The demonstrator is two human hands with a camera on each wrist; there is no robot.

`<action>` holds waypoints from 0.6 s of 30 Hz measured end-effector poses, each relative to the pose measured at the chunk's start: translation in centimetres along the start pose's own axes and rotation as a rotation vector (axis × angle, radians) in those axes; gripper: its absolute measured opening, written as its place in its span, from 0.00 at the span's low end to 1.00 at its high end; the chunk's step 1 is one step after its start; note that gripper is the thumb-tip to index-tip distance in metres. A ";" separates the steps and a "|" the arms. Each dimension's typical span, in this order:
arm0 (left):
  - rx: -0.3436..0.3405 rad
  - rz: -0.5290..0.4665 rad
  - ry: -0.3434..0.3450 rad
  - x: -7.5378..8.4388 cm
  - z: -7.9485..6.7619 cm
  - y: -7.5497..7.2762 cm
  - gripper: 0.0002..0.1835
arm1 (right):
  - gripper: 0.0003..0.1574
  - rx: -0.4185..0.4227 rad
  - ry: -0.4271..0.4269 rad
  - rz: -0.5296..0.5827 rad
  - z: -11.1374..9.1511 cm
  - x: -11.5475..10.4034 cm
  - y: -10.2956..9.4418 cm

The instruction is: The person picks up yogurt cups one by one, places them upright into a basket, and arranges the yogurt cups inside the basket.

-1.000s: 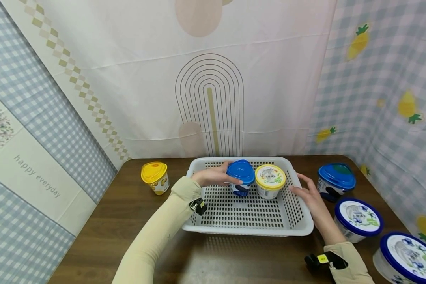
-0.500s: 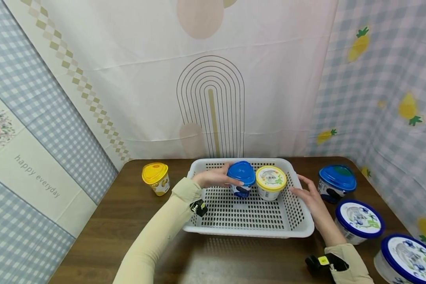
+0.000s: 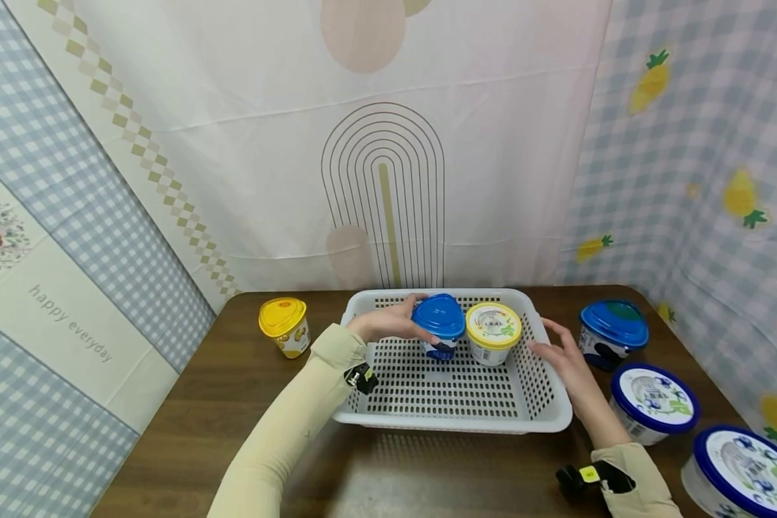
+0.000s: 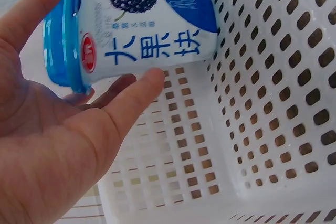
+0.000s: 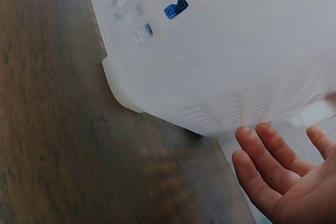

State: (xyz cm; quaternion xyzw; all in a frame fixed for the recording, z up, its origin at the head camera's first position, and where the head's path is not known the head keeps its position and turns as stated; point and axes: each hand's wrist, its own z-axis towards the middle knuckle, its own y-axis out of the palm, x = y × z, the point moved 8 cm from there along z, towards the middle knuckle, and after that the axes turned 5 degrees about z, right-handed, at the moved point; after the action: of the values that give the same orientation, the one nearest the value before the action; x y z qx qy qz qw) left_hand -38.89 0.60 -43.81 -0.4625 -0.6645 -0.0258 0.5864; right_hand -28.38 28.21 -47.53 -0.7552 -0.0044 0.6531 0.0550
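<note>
In the white perforated plastic basket [image 3: 427, 424], my left hand [image 3: 391, 320] grips a blue-lidded yogurt cup [image 3: 442, 316] from its left side. The left wrist view has this yogurt cup [image 4: 142, 19], printed with a dark berry, between the hand's [image 4: 79, 135] thumb and fingers, its base close by the perforated wall. Just right of it stands a yellow-lidded round tub [image 3: 492, 334]. My right hand [image 3: 566, 360] is at the basket's right rim, fingers extended. In the right wrist view its fingers [image 5: 268, 166] are spread beside the white basket wall [image 5: 220, 40].
A yellow-lidded cup [image 3: 285, 327] stands left of the basket on the brown wooden table [image 3: 233, 403]. Along the right side are another blue-lidded cup [image 3: 611, 332] and two round tubs with dark blue rims, one farther back [image 3: 654, 399] and one nearer [image 3: 747, 467]. Patterned cloths hang behind.
The digit on the near side of the blue-lidded yogurt cup has slid slightly down and left. The right hand, the basket and the other containers stay where they were.
</note>
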 end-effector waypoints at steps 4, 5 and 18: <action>0.014 -0.008 0.025 0.2 -0.6 -0.7 0.60 | 0.54 -0.004 -0.002 0.005 0.0 0.0 0.0; 0.016 -0.018 0.034 0.2 -0.7 -0.9 0.60 | 0.54 -0.004 -0.002 0.007 -0.1 0.0 0.1; 0.164 -0.043 0.152 1.6 -2.8 -4.9 0.49 | 0.54 -0.003 0.003 0.017 -0.1 -0.1 0.1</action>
State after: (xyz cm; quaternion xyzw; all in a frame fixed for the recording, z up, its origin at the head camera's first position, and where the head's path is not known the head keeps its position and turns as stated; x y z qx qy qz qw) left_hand -39.69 -2.88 -39.19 -0.3952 -0.6280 -0.0189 0.6702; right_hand -28.30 28.14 -47.40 -0.7562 0.0014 0.6525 0.0483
